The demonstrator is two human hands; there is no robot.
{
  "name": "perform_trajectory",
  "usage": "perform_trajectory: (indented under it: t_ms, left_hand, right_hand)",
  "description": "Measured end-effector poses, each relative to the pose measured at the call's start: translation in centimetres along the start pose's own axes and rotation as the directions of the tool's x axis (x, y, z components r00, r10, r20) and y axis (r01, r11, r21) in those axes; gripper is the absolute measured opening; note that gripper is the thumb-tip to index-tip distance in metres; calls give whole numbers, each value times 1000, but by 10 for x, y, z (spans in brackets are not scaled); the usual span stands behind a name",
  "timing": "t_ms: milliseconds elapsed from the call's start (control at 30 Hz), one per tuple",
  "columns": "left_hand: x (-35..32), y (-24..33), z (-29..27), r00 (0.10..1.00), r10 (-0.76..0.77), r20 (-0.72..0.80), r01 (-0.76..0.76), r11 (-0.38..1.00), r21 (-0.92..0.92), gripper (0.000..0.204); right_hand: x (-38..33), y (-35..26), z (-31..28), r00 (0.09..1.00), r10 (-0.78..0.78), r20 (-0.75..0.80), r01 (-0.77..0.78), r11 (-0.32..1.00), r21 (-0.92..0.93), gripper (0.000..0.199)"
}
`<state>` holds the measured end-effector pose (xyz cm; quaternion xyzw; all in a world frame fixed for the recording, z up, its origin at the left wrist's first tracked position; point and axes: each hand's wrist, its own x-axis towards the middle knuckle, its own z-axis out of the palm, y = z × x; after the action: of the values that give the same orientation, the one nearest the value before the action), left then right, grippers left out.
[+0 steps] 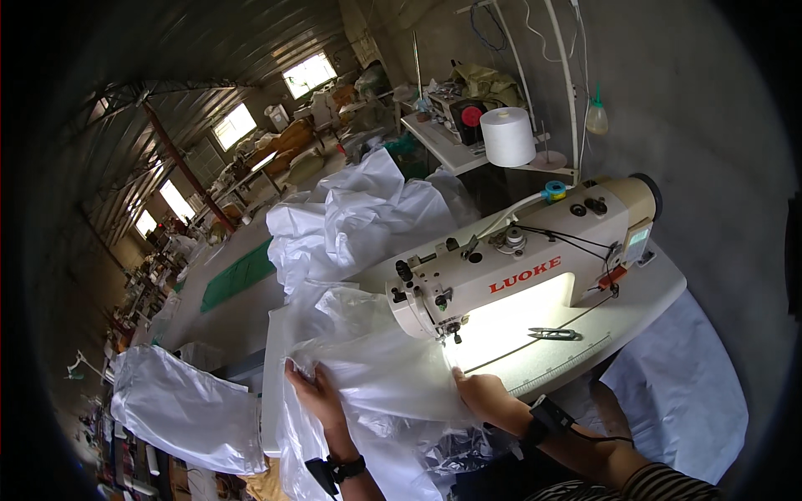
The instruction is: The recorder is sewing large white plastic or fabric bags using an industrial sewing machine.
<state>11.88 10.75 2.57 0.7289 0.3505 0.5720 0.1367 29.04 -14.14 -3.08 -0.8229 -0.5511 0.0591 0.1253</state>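
Here's the sheet (372, 371), thin, milky white and see-through, glossy where the lamp strikes, creased and rumpled all over! It lies across the left end of the sewing machine (522, 263), its right edge by the needle, loose folds hanging off the near side. The left hand (321, 402) has its fingers and thumb on a bunched fold at the left. The right hand (491, 399) rests at the sheet's right edge, near the needle; whether those fingers pinch it, I can't tell. Beyond, more white material (359, 213) heaps up.
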Motion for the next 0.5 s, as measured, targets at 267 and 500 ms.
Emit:
perform_trajectory:
  t_ms: [267, 500]
  left_hand:
    - [-22, -103, -12, 871, -303, 386, 101, 880, 464, 51]
    - [-78, 27, -98, 925, -31, 378, 11, 998, 56, 20]
  right_hand:
    - [5, 17, -7, 995, 83, -58, -64, 959, 275, 53]
    - [-13, 32, -15, 983, 170, 69, -167, 668, 725, 66]
